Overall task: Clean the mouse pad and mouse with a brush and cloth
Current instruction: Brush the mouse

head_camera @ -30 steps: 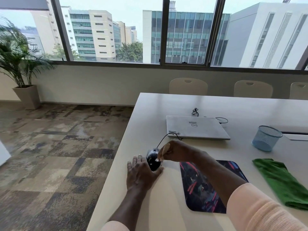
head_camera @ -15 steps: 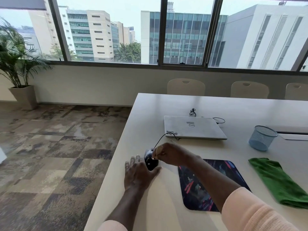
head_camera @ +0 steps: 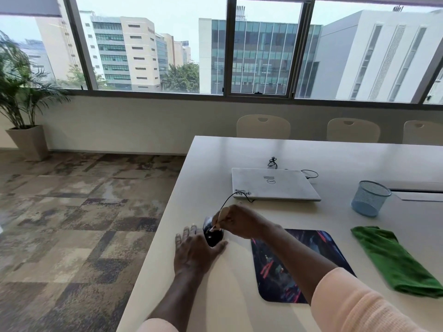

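The right hand (head_camera: 239, 221) is closed round a small brush (head_camera: 222, 212). The pale handle pokes up out of the fist and the light bristles are down on top of the mouse (head_camera: 214, 237). The mouse is black and glossy with a bright glint on its shell. It sits on the bare worktop (head_camera: 239, 152) directly under that right hand, off the pad.

The left hand (head_camera: 195, 248) lies flat just beside it, fingers straight and spread on the worktop, thumb stretched along the mouse's near side and touching it. A thin black cable (head_camera: 231, 196) arcs from the mouse past the right hand towards the laptop (head_camera: 273, 185).

The laptop lies beyond both hands, lid closed, silver-white, with a round Dell logo on the lid seen upside down from here. A sticker at the lid's near left corner carries writing too small to read.

To the right of the right hand, partly under its forearm, lies the mouse pad (head_camera: 299, 264), dark with rounded corners and printed with red and blue streaks. Further right, apart from the pad, a green cloth (head_camera: 393, 259) lies in a long rumpled strip. Beyond the cloth a blue mesh cup (head_camera: 369, 198) stands upright.
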